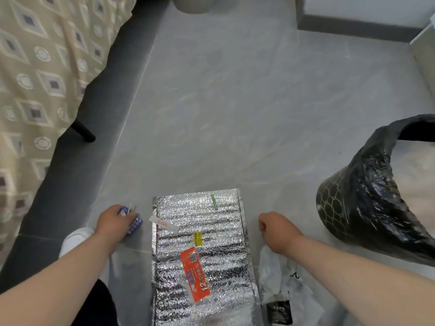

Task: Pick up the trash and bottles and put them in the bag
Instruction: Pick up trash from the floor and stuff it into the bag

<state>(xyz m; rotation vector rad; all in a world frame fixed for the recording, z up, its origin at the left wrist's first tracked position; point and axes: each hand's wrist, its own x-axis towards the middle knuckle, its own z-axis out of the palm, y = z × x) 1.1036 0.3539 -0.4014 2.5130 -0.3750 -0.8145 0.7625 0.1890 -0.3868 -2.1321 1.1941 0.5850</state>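
Note:
A silver foil insulated pouch (pixel 200 250) lies flat on the grey floor between my hands, with a red label and a yellow sticker on it. My left hand (pixel 113 223) grips a small crumpled blue and white wrapper (pixel 135 222) just left of the pouch. My right hand (pixel 276 228) is curled into a fist right of the pouch, above a crumpled white plastic bag (pixel 282 283) that it seems to hold by its top. A black trash bag (pixel 374 196) lines a dark patterned bin at the right, its mouth open.
A bed with a beige patterned cover (pixel 35 90) and a black leg (pixel 83 132) runs along the left. A white shoe (pixel 74 238) sits under my left forearm. A round pale container (pixel 193 4) stands at the far end, a wall base (pixel 353 29) at the top right.

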